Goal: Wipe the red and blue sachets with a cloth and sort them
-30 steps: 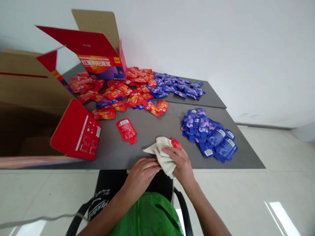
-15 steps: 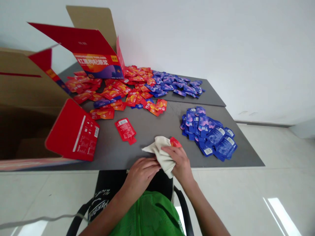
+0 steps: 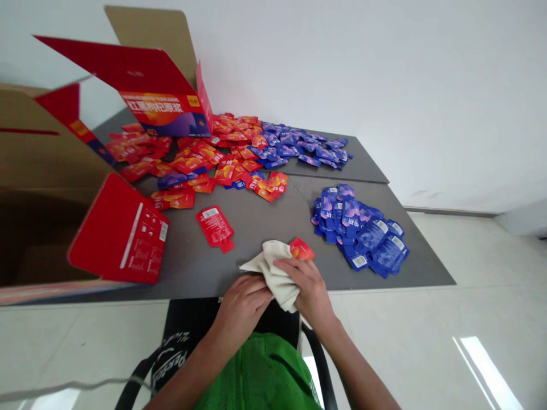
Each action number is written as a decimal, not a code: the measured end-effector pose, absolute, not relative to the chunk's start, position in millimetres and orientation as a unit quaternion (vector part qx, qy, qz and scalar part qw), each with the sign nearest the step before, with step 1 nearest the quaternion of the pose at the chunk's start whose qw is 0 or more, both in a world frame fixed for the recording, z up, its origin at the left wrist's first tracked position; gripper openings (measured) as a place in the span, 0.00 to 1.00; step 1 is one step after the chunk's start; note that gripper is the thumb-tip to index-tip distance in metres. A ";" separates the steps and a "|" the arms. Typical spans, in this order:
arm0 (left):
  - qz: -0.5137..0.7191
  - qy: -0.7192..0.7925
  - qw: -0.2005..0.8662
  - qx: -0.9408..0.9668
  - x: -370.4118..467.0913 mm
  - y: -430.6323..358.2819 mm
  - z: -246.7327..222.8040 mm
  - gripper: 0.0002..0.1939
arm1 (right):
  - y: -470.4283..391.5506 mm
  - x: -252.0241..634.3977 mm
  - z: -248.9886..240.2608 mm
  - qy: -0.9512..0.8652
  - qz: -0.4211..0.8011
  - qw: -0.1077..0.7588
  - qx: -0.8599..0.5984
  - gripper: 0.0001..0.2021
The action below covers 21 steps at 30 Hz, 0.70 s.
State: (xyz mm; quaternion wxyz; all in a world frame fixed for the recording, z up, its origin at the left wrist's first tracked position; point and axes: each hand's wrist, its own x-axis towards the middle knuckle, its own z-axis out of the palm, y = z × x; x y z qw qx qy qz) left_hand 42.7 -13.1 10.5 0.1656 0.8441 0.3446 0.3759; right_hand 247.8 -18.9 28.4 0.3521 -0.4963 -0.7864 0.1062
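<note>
The right hand (image 3: 311,287) grips a bunched cream cloth (image 3: 278,274), with an orange-red sachet (image 3: 301,249) just beyond its fingers, at the cloth's far right edge. The left hand (image 3: 244,303) curls at the cloth's near left side; whether it grips anything cannot be told. The sachet is nearer the right hand, its visible part slanting from far left to near right.

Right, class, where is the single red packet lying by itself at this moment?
In the head view, the single red packet lies label-side up on the table, left of the cloth and right of the near box's red flap.
</note>
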 end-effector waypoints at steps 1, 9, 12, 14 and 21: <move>0.378 0.339 0.169 0.844 42.5 -12.9 10.2 0.09 | -12.9 256.5 25.3 -0.777 0.099 0.356 -0.510 0.21; 0.392 0.335 0.169 0.840 42.8 -12.1 4.1 0.08 | 5.6 289.8 54.7 -0.720 -0.013 0.387 -0.576 0.21; 0.375 0.348 0.165 0.843 42.6 -12.6 7.0 0.08 | -16.8 255.7 49.4 -0.776 0.052 0.367 -0.510 0.23; 0.362 0.359 0.167 0.844 42.4 -12.7 8.9 0.09 | -21.9 245.6 38.0 -0.795 0.096 0.353 -0.483 0.23; 0.391 0.327 0.156 0.846 42.5 -11.7 5.0 0.08 | 24.2 307.7 35.1 -0.735 0.002 0.328 -0.593 0.23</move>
